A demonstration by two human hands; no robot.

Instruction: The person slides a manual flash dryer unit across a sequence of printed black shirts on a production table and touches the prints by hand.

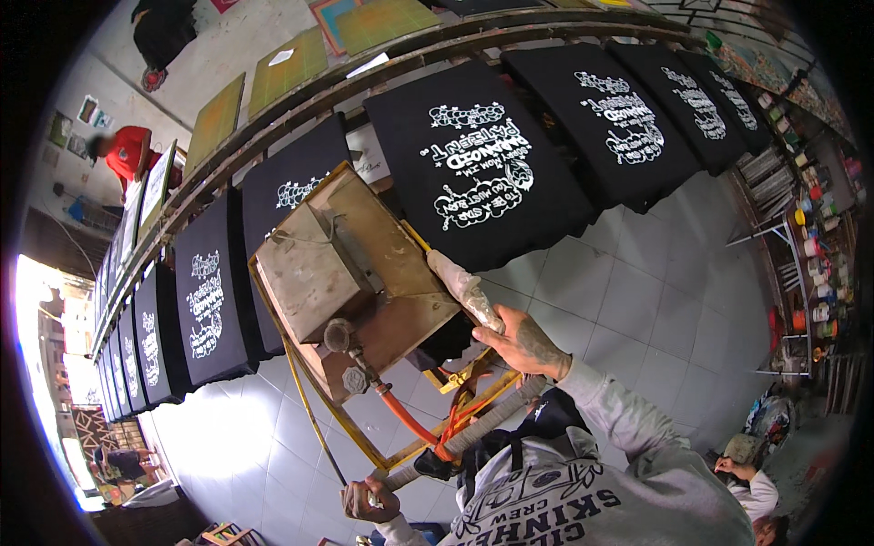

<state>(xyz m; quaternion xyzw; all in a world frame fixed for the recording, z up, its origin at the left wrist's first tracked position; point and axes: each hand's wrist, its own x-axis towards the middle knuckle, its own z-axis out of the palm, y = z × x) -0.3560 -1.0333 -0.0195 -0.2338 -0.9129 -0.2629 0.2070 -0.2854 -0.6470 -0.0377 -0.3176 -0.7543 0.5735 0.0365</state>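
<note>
A metal heater (pixel 314 273), boxy on top with a wide pan below, sits in a yellow metal frame (pixel 350 435) in front of me. An orange hose (pixel 407 419) runs from its round fitting. My right hand (pixel 530 344) is closed round the lower end of a white-wrapped handle (pixel 462 287) on the heater's right side. My left hand (pixel 370 499) is closed at the left end of a grey-wrapped bar (pixel 496 428), where a thin rod also ends. Beyond the heater lies a black printed shirt (pixel 537 196); the heater partly covers another black shirt (pixel 282 164).
More black shirts (pixel 208 291) with white prints line the long rack (pixel 273 107) in both directions. Screen frames (pixel 289 65) lie behind it. Shelves of paint pots (pixel 815 273) stand at the right. A person in red (pixel 132 155) is at far left; another person (pixel 742 482) is lower right.
</note>
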